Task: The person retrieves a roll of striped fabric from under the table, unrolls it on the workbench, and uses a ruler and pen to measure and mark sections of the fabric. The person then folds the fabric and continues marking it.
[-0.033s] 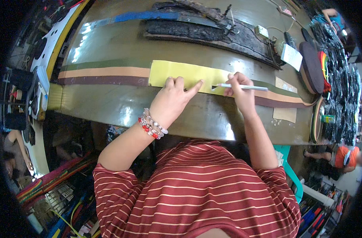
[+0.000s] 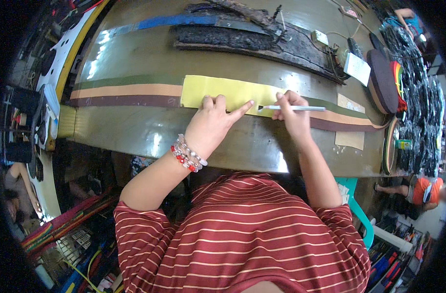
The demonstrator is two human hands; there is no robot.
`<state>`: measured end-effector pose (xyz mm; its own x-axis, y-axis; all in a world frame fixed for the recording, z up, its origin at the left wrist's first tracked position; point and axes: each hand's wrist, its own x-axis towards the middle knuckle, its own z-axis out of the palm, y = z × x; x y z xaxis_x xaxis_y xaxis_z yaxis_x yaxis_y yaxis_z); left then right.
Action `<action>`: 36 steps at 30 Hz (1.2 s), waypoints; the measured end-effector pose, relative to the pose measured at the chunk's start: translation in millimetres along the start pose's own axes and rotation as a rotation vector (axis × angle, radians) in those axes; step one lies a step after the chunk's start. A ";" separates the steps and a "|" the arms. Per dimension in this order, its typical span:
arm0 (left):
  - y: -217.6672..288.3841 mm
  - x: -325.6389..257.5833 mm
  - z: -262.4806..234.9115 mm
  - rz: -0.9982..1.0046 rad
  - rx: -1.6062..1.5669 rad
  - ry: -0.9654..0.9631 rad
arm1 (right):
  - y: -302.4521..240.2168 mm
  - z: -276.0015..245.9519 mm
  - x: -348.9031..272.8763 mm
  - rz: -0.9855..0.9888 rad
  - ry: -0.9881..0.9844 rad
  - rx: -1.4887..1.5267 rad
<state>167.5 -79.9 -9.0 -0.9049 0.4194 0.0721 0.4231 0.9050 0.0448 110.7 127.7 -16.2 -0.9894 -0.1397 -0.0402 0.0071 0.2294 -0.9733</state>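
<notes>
A yellow rectangular sheet (image 2: 223,89) lies across a long band (image 2: 130,90) striped green, tan and dark brown. My left hand (image 2: 214,117), beaded bracelets at its wrist, presses the sheet's near edge. Its index finger stretches right toward the pen's tip; the other fingers are partly bent. In my right hand (image 2: 292,117) is a slim white pen (image 2: 316,108), held almost level, its dark tip at the sheet's near edge. The band shows again to the right of that hand.
Behind the band lies a long, dark, charred-looking board (image 2: 223,41). To the right are a dark oval roll (image 2: 381,80), a white paper pad (image 2: 358,69) and tan pieces (image 2: 350,140) by the band. A person in orange (image 2: 426,190) is at far right; a teal chair (image 2: 359,215) stands nearby.
My right hand and the pen have shifted slightly left along the yellow sheet's near edge. My left hand stays on the sheet.
</notes>
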 end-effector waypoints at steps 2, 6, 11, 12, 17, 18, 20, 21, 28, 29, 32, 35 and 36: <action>6.9 5.1 0.0 0.006 0.105 -0.003 | 6.8 1.9 -3.9 0.013 0.071 -0.071; 14.5 8.7 -3.3 -0.019 0.186 -0.038 | 11.9 3.8 -5.0 -0.422 0.060 -0.626; 13.6 20.8 -12.4 0.063 0.083 -0.085 | 2.5 -33.3 3.5 0.033 0.164 -0.146; 13.2 26.9 -13.1 0.154 0.033 0.002 | 3.4 -35.9 0.9 0.039 0.133 -0.122; 28.6 59.7 -7.9 0.399 -0.001 0.072 | 15.6 -37.4 -14.8 -0.382 0.126 -0.688; 33.5 65.2 -6.5 0.400 0.006 -0.055 | 17.9 -40.1 -14.2 -0.327 0.131 -0.660; 43.7 73.4 -4.4 0.409 0.006 -0.185 | 19.5 -54.5 -6.1 -0.111 0.143 -0.317; 49.6 75.3 -3.6 0.371 0.018 -0.184 | 19.9 -62.6 0.5 0.040 0.223 -0.002; 87.8 76.7 8.1 0.086 0.099 0.075 | 29.9 -65.5 -3.8 -0.367 0.332 -0.594; 88.8 76.5 10.2 0.086 0.113 0.082 | 31.1 -62.6 -12.5 -0.411 0.331 -0.739; 87.1 77.1 14.4 0.108 0.084 0.087 | 31.1 -69.2 -36.3 -0.269 0.221 -0.598; 87.5 78.7 15.8 0.114 0.077 0.060 | 31.6 -86.8 -36.0 -0.081 0.230 0.065; 88.8 79.4 16.1 0.119 0.084 0.100 | 32.8 -90.7 -31.1 -0.046 0.237 0.033</action>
<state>132.5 34.9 -15.4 -0.8377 0.5187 0.1710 0.5178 0.8538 -0.0534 128.5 227.0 -26.4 -0.9951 0.0819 0.0553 -0.0383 0.1956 -0.9799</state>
